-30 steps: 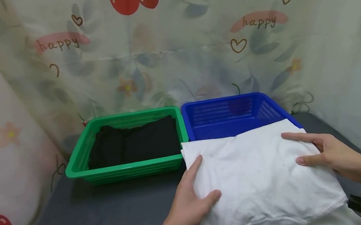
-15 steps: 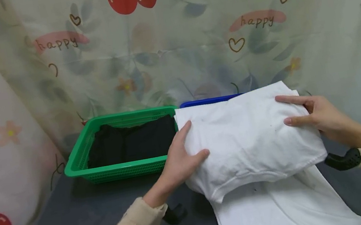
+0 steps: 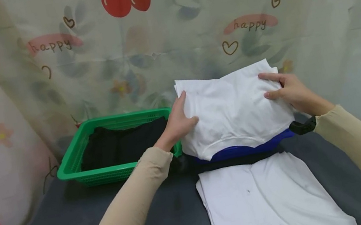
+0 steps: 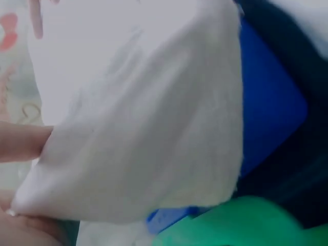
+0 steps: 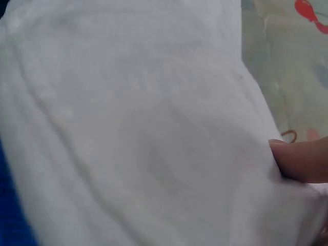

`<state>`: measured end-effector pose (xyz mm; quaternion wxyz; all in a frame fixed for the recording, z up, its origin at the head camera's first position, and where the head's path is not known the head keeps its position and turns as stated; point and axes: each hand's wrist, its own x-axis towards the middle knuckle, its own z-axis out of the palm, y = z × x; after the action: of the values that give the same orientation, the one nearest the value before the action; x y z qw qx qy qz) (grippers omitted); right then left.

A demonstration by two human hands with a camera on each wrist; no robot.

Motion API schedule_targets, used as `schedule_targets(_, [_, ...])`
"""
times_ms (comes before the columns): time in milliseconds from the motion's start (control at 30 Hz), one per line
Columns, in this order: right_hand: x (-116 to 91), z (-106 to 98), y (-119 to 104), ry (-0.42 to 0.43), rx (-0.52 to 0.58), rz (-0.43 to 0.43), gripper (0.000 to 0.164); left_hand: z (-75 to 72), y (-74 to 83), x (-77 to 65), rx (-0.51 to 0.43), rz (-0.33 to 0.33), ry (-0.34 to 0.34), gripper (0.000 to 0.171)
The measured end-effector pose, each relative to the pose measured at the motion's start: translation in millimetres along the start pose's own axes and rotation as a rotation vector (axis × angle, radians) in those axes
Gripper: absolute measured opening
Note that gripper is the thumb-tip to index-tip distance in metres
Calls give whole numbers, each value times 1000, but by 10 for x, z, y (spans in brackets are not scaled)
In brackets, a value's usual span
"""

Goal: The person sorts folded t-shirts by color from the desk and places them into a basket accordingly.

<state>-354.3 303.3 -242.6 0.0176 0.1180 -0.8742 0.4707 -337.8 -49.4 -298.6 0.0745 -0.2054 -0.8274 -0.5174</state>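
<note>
A folded white shirt (image 3: 233, 108) hangs between my two hands over the blue basket (image 3: 243, 151), covering most of it. My left hand (image 3: 178, 122) grips the shirt's left side, a finger and the thumb lying on its top face. On the opposite side my right hand (image 3: 292, 92) holds it, thumb and forefinger over the cloth and the other fingers hidden. The shirt's curved lower edge droops toward me at the basket's front rim. In the right wrist view the white cloth (image 5: 143, 123) fills most of the picture, with a fingertip at its edge.
A green basket (image 3: 108, 170) with folded black clothing (image 3: 121, 143) stands left of the blue one. Another folded white garment (image 3: 268, 197) lies on the dark grey table (image 3: 155, 219) nearer to me. A printed curtain (image 3: 166, 24) hangs behind and at both sides.
Both hands have carried the folded shirt forward, from above the near part of the table to over the blue basket. The second white garment beneath it has come into view.
</note>
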Motion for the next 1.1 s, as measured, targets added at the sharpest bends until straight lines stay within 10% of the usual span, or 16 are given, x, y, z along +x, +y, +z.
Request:
schedule_targets(300, [164,18,109,184,53,-139,65,-38,-96,280,-115,67,-14,91])
schedule_targets(667, [221,-48,385,-15,104,124,71,121,-281,260,-143,-58,-101,95])
schedule_targets(1100, [254,31,599,-82,-127,70,75,247,-325,233,80,-155,-103,88])
